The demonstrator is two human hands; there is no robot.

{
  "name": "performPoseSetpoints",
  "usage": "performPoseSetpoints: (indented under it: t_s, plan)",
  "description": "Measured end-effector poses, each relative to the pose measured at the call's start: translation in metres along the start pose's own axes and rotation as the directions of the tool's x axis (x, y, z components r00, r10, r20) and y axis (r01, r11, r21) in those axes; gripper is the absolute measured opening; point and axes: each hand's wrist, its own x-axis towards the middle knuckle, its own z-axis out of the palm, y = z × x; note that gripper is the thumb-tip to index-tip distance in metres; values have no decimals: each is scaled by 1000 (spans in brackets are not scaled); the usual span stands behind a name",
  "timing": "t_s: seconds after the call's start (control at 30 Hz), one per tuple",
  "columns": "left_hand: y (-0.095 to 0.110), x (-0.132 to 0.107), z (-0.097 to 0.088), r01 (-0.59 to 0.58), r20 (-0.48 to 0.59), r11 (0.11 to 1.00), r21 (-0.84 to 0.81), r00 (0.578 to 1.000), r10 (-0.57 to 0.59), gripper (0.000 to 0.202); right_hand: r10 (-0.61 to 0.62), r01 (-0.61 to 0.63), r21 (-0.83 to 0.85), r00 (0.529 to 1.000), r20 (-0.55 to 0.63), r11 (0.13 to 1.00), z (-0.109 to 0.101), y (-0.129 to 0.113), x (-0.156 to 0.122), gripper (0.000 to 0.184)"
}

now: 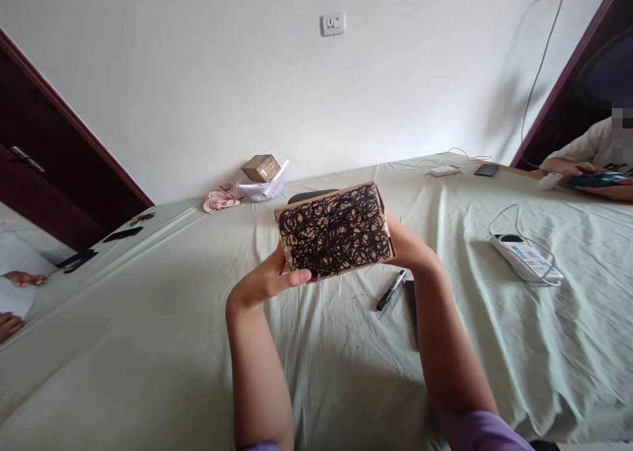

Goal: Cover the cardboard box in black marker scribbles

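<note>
A cardboard box (335, 231), its face covered in black scribble, is held above the cloth-covered table (148, 345). It is gripped at its left edge by the left hand (277, 278) and at its right edge by the right hand (403, 243). A black marker (391, 290) lies on the cloth below

Two cardboard boxes (334, 232) (261, 167) — one marker (391, 290) — two hands (270, 281) (408, 246).

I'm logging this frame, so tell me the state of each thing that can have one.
cardboard box: held up off the table, face covered in black scribble
left hand: gripping the box's left end
right hand: gripping its right end
marker: lying on the cloth, capped
small box: closed, by the wall
</note>
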Motion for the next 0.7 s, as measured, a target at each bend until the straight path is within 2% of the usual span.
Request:
performPoseSetpoints:
  t_s: [0.07, 0.1, 0.23, 0.37, 0.43, 0.5, 0.57, 0.63, 0.7]
  plan:
    - [1, 0, 4, 65, -62, 998, 8, 996, -64, 84, -88, 93, -177, 996, 35, 980, 3, 7, 2, 128]
    - [0, 2, 6, 95, -100, 995, -1, 991, -95, 81, -117, 123, -215, 992, 40, 969, 3, 11, 3, 130]
    - [-1, 7, 10, 189, -174, 982, 16, 968, -184, 78, -144, 151, -240, 988, 48, 959, 1, 20, 3, 138]
    - [0, 11, 13, 47, -94, 999, 16, 994, -46, 85, -125, 129, -180, 992, 36, 975, -3, 21, 2, 140]
    - [2, 14, 16, -6, -135, 1000, -6, 991, 5, 86, -124, 125, -162, 992, 15, 979, -3, 20, 3, 140]
    - [1, 17, 20, -10, -215, 1000, 1, 977, 10, 86, -121, 118, -160, 993, -6, 980, -3, 19, 4, 139]
    - [-1, 20, 21, -29, -233, 1000, 11, 972, 31, 88, -96, 91, -154, 995, -27, 984, -4, 14, 2, 135]
    - [-4, 20, 20, -97, -171, 995, 3, 981, 96, 96, -45, 39, -108, 998, -50, 993, -7, 8, -3, 129]
    - [-6, 19, 18, -194, -80, 981, 6, 978, 194, 117, 24, -24, 2, 998, -60, 1000, -12, 1, -9, 119]
